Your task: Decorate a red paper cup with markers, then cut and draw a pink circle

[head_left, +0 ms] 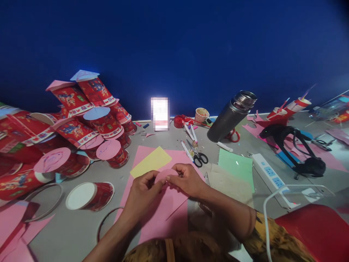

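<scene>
Both hands meet above a large pink sheet (152, 218) at the table's near middle. Between them is a small rounded pink paper piece (164, 175). My left hand (145, 191) pinches its left side with thumb and fingers. On the right side, my right hand (188, 180) grips the same piece, its thumb close to the left thumb. The fingers partly cover the paper. Just beyond the hands, a yellow paper (151, 161) lies on the pink sheet. Black-handled scissors (199, 158) rest to the right of it.
Red paper cups (95, 91) with paper discs are stacked at left; one cup (103, 196) lies nearer. A dark flask (229, 118), green paper (236, 167), power strip (268, 174) and black strapped object (294, 149) are at right. A bright screen (160, 112) stands behind.
</scene>
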### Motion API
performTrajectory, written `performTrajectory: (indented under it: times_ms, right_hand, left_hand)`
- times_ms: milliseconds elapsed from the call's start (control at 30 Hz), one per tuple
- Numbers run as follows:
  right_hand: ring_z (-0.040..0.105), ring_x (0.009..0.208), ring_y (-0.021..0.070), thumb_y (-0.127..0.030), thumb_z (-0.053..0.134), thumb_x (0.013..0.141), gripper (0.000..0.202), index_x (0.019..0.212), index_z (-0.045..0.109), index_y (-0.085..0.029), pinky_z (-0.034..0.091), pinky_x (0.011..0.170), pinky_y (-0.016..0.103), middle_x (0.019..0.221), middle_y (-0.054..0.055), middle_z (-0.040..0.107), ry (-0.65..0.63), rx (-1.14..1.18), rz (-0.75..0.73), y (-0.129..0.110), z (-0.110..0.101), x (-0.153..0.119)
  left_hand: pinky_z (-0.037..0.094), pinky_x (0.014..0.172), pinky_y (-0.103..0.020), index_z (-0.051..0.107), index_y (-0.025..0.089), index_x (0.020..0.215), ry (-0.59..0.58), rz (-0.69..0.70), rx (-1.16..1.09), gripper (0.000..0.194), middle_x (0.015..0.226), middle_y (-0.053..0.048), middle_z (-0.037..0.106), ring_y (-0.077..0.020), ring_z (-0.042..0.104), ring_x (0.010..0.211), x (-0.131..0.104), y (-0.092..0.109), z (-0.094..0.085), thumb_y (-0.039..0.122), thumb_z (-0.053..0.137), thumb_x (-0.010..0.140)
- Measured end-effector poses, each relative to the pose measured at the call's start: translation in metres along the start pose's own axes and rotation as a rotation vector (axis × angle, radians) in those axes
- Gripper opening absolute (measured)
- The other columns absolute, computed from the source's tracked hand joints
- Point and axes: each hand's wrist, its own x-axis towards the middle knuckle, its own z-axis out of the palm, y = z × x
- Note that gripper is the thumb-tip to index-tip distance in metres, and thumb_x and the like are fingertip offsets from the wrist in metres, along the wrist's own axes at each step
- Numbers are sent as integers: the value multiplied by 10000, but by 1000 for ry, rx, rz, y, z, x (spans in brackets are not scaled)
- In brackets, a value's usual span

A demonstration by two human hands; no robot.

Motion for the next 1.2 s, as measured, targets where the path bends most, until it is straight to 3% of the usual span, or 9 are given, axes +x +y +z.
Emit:
performTrajectory:
  times_ms: [233, 400, 600, 833, 1033, 1200]
  right_hand:
    - [527, 477, 88, -455, 799, 750, 338, 703, 593, -191, 392, 436, 194, 597, -18, 640, -40, 23, 35, -2, 1, -2]
    - [537, 518, 108, -416, 739, 759, 267, 723, 582, -203, 400, 469, 217, 622, -21, 630, -45, -20, 40, -5, 0, -3]
    - [560, 743, 139, -245, 685, 760, 133, 877, 638, -200, 438, 651, 243, 833, -25, 656, -42, -233, -161, -8, -2, -7]
    - [636, 870, 186, -103, 618, 774, 311, 1059, 644, -223, 476, 777, 293, 1013, 16, 737, -79, -473, -251, -7, -4, -10]
    - [674, 997, 257, -147, 668, 801, 396, 1189, 636, -222, 495, 855, 364, 1144, 67, 752, -121, -595, -172, -5, -6, -10]
    - [678, 1083, 263, -146, 667, 815, 434, 1237, 626, -237, 501, 892, 363, 1235, 67, 742, -129, -573, -166, -4, -9, -11]
  left_hand:
    - [345, 503, -249, 688, 172, 629, -67, -59, 18, 370, 539, 17, 564, -130, 475, 527, 2, -1, -1, 535, 680, 703]
    - [309, 489, -252, 634, 187, 569, -97, -32, 55, 383, 485, 20, 545, -122, 438, 493, 3, -4, -2, 537, 673, 720]
    - [317, 498, -259, 618, 197, 573, -86, -7, 70, 342, 492, 28, 551, -133, 455, 505, 1, -7, 0, 499, 667, 725]
    - [310, 505, -266, 590, 209, 567, -85, 40, 106, 318, 498, 43, 513, -132, 446, 511, -2, -8, 6, 477, 632, 734]
    - [314, 524, -268, 633, 199, 607, -130, 63, 157, 282, 539, 39, 539, -139, 455, 544, -3, -8, 7, 442, 603, 747]
    - [286, 502, -269, 632, 197, 606, -166, 42, 147, 319, 508, 44, 520, -133, 435, 507, -3, -7, 5, 478, 610, 757]
